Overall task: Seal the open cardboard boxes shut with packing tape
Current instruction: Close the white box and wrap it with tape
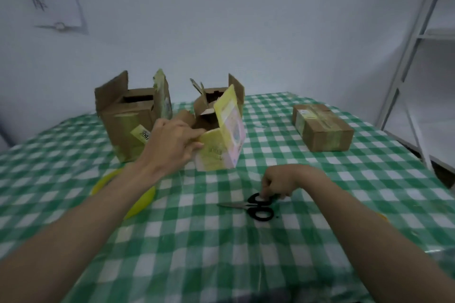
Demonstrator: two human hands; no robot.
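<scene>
Boxes are the job here, but nearest on the checked surface lie the scissors, black-handled, blades pointing left; the right hand curls its grip onto the upper handle loop, fingertips pinching it. To the left, a yellow tape roll lies flat, mostly hidden under the left forearm. Beyond it the left hand reaches to the middle box, its grip spread, fingers straight and pressing the near left corner where a flap stands up. That box is open, with flaps upright and old yellow tape on its front. Just beside it to the left stands the left box, also open. Well apart on the far right sits the sealed box, already taped over. As I judge it, the risk is in the worn flaps: pressed unevenly, they may spring back or buckle, so fresh tape would bridge a gap. The tape under the forearm could also be dragged off line, and scissors lifted by one loop may swing open.
</scene>
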